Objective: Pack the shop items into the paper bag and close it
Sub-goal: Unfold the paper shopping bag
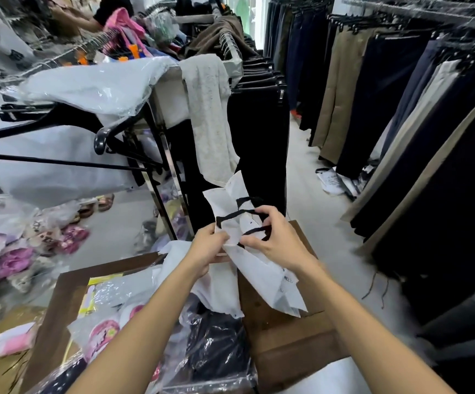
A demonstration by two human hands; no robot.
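Head camera, looking down over both bare forearms in a clothes shop. A white paper bag [261, 268] with black handles [240, 214] is held up flat and folded in the middle of the scene, above an open brown cardboard box [284, 336]. The left hand [207, 248] pinches the bag's left edge, thumb on top and fingers curled behind it. The right hand [276, 237] grips the bag near its top from the right, its fingers curled around the paper and one handle loop.

Inside the box, near and to the left, lie shop items wrapped in clear plastic: a dark garment [216, 345], a pink and white pack [104, 334] and a yellow-edged pack [99, 288].

Farther off, a pale grey cloth [207, 115] hangs over a rack end, just beyond the bag. Black trousers [261, 137] hang right behind it, and dark and beige trousers [401, 115] line the right side. At far left, pink and purple slippers [11, 260] are piled on the floor.
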